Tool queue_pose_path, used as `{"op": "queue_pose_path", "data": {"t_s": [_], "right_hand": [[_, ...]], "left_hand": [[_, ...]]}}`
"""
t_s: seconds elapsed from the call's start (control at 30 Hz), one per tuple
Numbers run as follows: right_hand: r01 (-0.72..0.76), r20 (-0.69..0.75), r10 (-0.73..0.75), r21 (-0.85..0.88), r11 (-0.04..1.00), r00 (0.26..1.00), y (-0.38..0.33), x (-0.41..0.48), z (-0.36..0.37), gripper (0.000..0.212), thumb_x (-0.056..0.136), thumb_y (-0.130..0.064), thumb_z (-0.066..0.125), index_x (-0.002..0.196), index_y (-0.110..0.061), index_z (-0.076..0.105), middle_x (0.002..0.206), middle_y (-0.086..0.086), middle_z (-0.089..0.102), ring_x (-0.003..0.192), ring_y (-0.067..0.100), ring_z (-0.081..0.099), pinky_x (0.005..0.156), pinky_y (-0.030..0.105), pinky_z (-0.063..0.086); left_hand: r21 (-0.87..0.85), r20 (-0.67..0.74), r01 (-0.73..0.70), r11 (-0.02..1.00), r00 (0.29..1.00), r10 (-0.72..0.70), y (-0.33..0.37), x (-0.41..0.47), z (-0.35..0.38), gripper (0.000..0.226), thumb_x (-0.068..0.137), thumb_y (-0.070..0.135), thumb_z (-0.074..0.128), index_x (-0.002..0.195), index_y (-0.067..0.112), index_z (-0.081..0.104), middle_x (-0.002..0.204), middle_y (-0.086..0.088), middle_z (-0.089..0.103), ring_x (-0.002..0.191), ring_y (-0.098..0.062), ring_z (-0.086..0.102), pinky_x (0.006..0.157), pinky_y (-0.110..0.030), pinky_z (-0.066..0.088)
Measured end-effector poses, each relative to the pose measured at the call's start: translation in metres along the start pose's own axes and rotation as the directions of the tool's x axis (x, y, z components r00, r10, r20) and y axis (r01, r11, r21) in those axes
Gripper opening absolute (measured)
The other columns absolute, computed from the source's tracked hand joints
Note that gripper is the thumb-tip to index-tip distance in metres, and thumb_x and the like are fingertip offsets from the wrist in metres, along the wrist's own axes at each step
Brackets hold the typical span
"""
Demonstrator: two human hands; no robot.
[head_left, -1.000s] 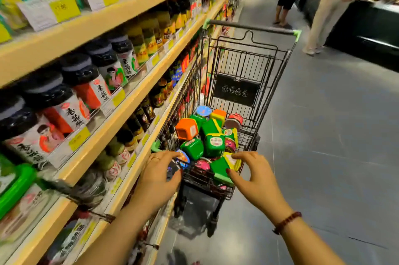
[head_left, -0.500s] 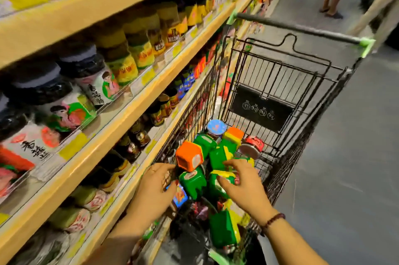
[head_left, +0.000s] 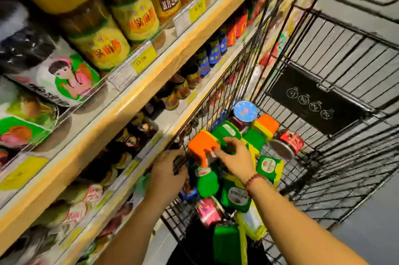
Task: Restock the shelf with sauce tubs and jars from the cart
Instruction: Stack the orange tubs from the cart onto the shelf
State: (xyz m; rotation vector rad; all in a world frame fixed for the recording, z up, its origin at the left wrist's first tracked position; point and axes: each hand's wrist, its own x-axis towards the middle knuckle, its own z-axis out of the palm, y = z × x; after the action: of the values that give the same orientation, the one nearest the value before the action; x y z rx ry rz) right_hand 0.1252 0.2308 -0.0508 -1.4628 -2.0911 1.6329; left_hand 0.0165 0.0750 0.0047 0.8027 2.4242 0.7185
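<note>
The right hand (head_left: 235,156) is down among the stock in the wire cart (head_left: 336,126), its fingers (head_left: 218,153) spread and just touching the near edge of an orange-lidded tub (head_left: 201,146) that sits high on the heap against the cart's shelf-side wall; nothing is pinched yet. The left hand (head_left: 167,171) is at that same wall, fingers curled over the wire, seemingly steadying the cart. The tubs and jars lie jumbled: green-lidded tubs (head_left: 226,133) on their sides, a blue-lidded jar (head_left: 245,111) and a red-labelled jar (head_left: 288,142) further in. The likely trouble is the pile itself (nothing in it looks settled): pulling the orange tub out could let the tilted green ones beneath roll, and a one-handed grip by the lid alone might slip or pop it loose. The shelf (head_left: 151,74) beside the cart is packed with jars close to the edge, so a tub swung up carelessly could knock one off.
</note>
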Motion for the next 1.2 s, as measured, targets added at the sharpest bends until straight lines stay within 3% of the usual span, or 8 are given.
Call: {"op": "queue_pose_path", "data": {"t_s": [0.27,0.43,0.57,0.73,0.87,1.0,1.1,1.2], "right_hand": [[-0.245,0.016,0.248,0.218,0.945,0.969,0.029,0.048,0.056,0.056,0.080,-0.026,0.077,0.126,-0.006,0.052,0.107,0.005,0.062,0.093,0.017,0.057,0.080,0.025,0.042],[-0.401,0.058,0.440,0.529,0.748,0.896,0.046,0.066,0.084,0.048,0.078,-0.025,0.078,0.119,-0.008,0.059,0.108,0.007,0.068,0.095,0.020,0.064,0.090,0.033,0.052],[-0.380,0.045,0.448,0.607,0.698,0.893,0.048,0.071,0.089,0.036,0.074,-0.018,0.081,0.104,-0.009,0.064,0.097,0.008,0.068,0.084,0.019,0.062,0.083,0.035,0.052],[-0.364,0.036,0.472,0.688,0.627,0.881,0.037,0.068,0.080,0.029,0.071,-0.005,0.080,0.074,-0.017,0.054,0.070,0.002,0.061,0.059,0.013,0.057,0.048,0.018,0.047],[-0.341,0.062,0.455,0.752,0.564,0.888,0.035,0.055,0.065,0.032,0.063,-0.001,0.083,0.081,-0.013,0.060,0.075,0.005,0.064,0.066,0.019,0.061,0.057,0.025,0.050],[-0.382,0.257,0.335,0.837,0.393,0.907,0.040,0.035,0.031,0.043,0.066,-0.007,0.079,0.105,-0.012,0.060,0.095,0.009,0.067,0.081,0.021,0.064,0.062,0.032,0.055],[-0.366,0.320,0.190,0.879,0.305,0.928,0.042,0.025,0.005,0.051,0.068,-0.009,0.076,0.117,-0.013,0.060,0.113,0.011,0.068,0.098,0.025,0.066,0.086,0.044,0.056],[-0.340,0.325,0.101,0.909,0.240,0.940,0.033,0.015,-0.017,0.038,0.073,-0.006,0.069,0.110,-0.011,0.062,0.100,0.008,0.073,0.086,0.021,0.072,0.070,0.040,0.061]], "left_hand": [[0.100,0.193,0.015,0.995,0.981,-0.034,-0.019,0.046,0.019,0.040,0.094,0.028,0.055,0.133,0.022,0.048,0.136,-0.001,0.046,0.123,-0.020,0.045,0.102,-0.033,0.040],[-0.071,0.192,0.130,0.989,0.975,-0.114,-0.028,0.050,0.029,0.026,0.091,0.025,0.060,0.112,0.038,0.052,0.127,0.002,0.055,0.111,-0.013,0.052,0.095,-0.029,0.044],[-0.198,0.185,0.182,0.963,0.972,-0.146,-0.027,0.051,0.031,0.025,0.090,0.018,0.060,0.111,0.033,0.056,0.115,0.007,0.057,0.097,0.000,0.049,0.090,-0.024,0.042],[-0.286,0.181,0.250,0.925,0.962,-0.204,-0.024,0.060,0.033,0.028,0.089,0.015,0.061,0.118,0.017,0.061,0.115,0.005,0.063,0.107,-0.009,0.056,0.094,-0.028,0.045],[-0.290,0.167,0.220,0.932,0.970,-0.177,-0.021,0.062,0.033,0.024,0.092,0.014,0.057,0.114,0.021,0.060,0.109,0.011,0.060,0.103,-0.005,0.055,0.089,-0.022,0.043],[-0.324,0.141,0.221,0.920,0.973,-0.184,-0.017,0.059,0.036,0.019,0.094,0.018,0.052,0.112,0.023,0.059,0.107,0.011,0.059,0.096,0.000,0.055,0.082,-0.015,0.043],[-0.580,0.264,0.459,0.672,0.887,-0.379,0.000,0.060,0.039,0.012,0.097,0.022,0.049,0.106,0.023,0.057,0.110,0.000,0.062,0.099,-0.014,0.060,0.088,-0.033,0.050],[-0.670,0.530,0.637,0.382,0.770,-0.354,0.023,0.063,0.045,0.021,0.098,0.027,0.044,0.114,0.022,0.056,0.110,-0.003,0.061,0.100,-0.019,0.059,0.090,-0.041,0.047]]}}
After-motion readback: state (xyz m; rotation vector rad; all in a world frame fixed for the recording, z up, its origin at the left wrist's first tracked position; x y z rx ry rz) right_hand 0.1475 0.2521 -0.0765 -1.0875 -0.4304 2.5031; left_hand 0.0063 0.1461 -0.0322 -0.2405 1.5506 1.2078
